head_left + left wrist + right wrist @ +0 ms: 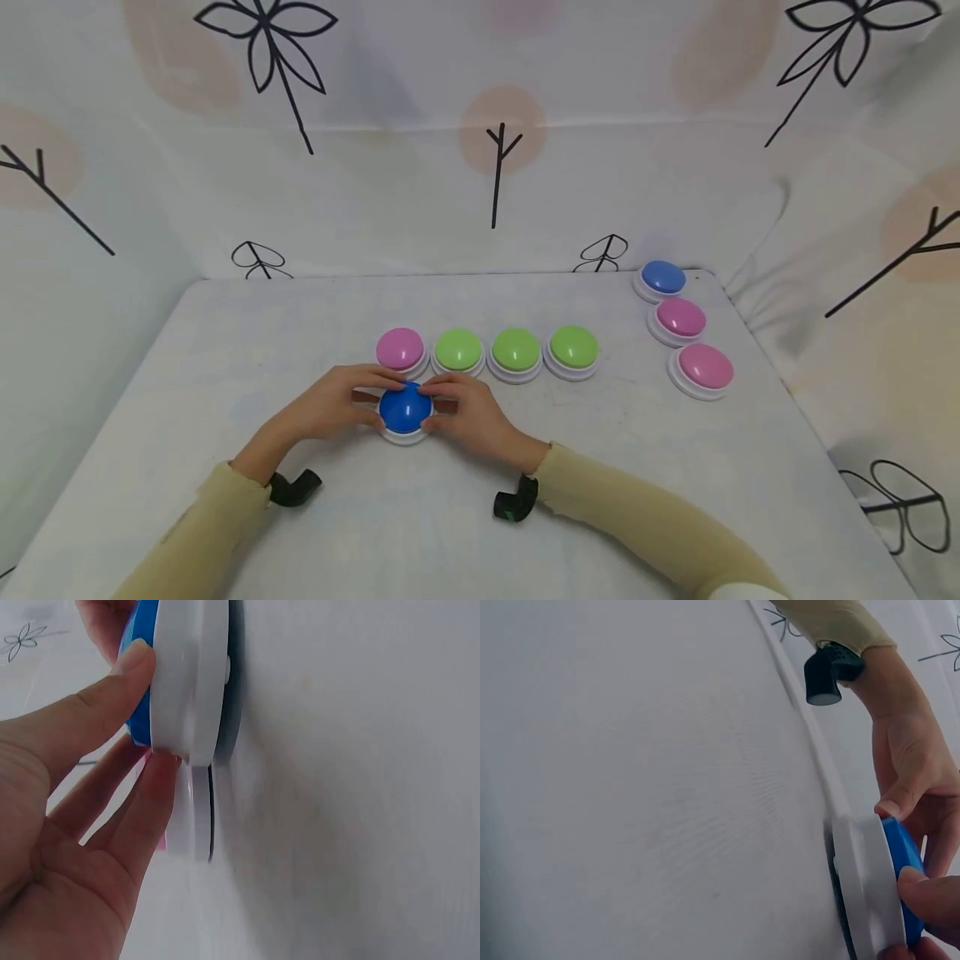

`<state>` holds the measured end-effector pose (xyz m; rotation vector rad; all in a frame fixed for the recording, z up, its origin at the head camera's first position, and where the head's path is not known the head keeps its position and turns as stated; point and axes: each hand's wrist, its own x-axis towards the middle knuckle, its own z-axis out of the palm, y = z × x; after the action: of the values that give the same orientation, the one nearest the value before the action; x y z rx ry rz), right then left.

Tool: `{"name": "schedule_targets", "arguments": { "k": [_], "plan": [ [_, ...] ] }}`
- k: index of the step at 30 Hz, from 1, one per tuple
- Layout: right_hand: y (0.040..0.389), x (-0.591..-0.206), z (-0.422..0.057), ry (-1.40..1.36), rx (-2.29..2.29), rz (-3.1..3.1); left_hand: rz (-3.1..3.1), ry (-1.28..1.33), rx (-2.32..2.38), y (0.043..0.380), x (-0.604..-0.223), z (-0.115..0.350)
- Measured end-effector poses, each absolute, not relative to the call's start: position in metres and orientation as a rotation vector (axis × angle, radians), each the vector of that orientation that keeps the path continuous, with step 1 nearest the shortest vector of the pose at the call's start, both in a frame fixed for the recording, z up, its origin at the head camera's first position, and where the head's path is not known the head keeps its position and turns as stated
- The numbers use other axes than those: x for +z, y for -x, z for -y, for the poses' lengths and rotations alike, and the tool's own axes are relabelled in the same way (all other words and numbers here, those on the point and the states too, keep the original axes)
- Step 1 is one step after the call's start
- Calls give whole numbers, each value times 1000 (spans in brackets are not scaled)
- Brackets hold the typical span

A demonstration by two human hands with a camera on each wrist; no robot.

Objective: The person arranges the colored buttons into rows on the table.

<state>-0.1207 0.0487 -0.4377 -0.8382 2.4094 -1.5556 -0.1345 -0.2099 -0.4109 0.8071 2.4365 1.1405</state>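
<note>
A round push button with a blue dome and white base (pixel 405 410) is held between both hands just in front of a row of similar buttons. My left hand (pixel 335 403) grips its left side, thumb near and fingers at the far edge. From the other side my right hand (pixel 474 417) grips it the same way. In the left wrist view the blue button's white base (pixel 176 682) stands close to the table, with a dark shadow beneath; whether it touches I cannot tell. Behind it, a pink button (pixel 400 349) sits at the row's left end.
Three green buttons (pixel 516 350) continue the row to the right. At the table's far right corner stand a blue button (pixel 663 277) and two pink buttons (pixel 706 367). White cloth walls with plant drawings surround the white table (pixel 600 450).
</note>
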Motion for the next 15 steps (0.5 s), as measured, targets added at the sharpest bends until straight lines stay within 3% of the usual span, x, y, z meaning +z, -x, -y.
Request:
{"name": "schedule_targets", "arguments": {
  "k": [15],
  "plan": [
    [130, -441, -34, 863, -1526, -2375, -2442, -839, 1116, 139, -412, 230]
  ]
}}
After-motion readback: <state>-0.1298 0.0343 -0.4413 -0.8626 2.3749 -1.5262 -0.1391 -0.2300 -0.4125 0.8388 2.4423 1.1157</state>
